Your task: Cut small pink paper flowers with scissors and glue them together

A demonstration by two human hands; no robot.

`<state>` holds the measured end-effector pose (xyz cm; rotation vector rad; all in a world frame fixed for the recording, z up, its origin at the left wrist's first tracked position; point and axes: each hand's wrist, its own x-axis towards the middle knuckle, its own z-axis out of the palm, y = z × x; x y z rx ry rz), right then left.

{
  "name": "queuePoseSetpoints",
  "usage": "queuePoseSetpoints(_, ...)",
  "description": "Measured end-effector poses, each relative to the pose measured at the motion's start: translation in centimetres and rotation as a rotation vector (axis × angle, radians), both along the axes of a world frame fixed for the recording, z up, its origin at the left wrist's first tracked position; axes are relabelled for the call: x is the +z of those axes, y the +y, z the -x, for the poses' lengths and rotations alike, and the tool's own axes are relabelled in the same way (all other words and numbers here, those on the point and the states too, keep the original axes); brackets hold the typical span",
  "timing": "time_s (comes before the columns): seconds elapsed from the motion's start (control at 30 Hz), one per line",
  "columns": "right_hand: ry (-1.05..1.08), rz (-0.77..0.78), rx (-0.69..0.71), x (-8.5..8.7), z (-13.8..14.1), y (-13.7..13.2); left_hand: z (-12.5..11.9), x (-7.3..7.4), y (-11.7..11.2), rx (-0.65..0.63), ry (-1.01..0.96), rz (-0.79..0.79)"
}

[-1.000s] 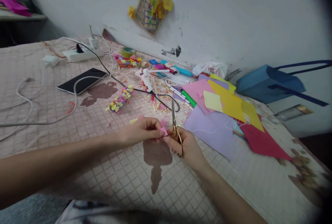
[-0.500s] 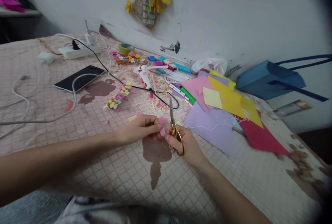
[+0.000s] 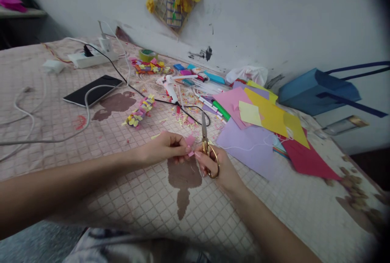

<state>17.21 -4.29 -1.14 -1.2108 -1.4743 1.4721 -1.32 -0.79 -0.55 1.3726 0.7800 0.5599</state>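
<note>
My left hand (image 3: 166,148) pinches a small pink paper piece (image 3: 190,142) just above the checked cloth. My right hand (image 3: 217,167) touches the same piece with its fingertips while gripping gold-handled scissors (image 3: 206,143). The scissor blades are together and point away from me, toward the wall. Both hands meet over a brown bear print on the cloth (image 3: 183,177).
Sheets of coloured paper (image 3: 262,129) lie to the right, a blue bag (image 3: 317,90) beyond them. A glue gun (image 3: 170,86), markers, a paper-flower strip (image 3: 140,111), a phone (image 3: 93,90), cables and a power strip (image 3: 91,57) sit farther back. Paper scraps litter the middle.
The view has shifted slightly. My right hand turned a little, so the scissor handle loops show more. Both hands stay on the pink piece.
</note>
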Motion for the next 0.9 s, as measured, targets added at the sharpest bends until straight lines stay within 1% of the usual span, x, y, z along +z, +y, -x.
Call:
queuePoseSetpoints(0.07,0.018,-0.002,-0.011,-0.12,-0.01,0.08,-0.02,0.15,-0.01,0.01,0.005,0.013)
queuePoseSetpoints(0.2,0.011,0.012,0.021,0.11,0.07,0.03,-0.06,0.09,-0.06,0.018,-0.002,0.01)
queuePoseSetpoints(0.4,-0.062,-0.029,0.032,0.4,0.26,-0.03,-0.06,-0.3,-0.13,-0.004,-0.01,-0.01)
queuePoseSetpoints(0.73,-0.088,-0.061,0.043,0.54,0.25,-0.13,-0.02,-0.31,0.0,-0.043,0.0,-0.006)
queuePoseSetpoints(0.9,-0.098,-0.054,0.046,0.71,0.36,-0.24,0.06,-0.19,-0.04,-0.029,0.019,-0.011)
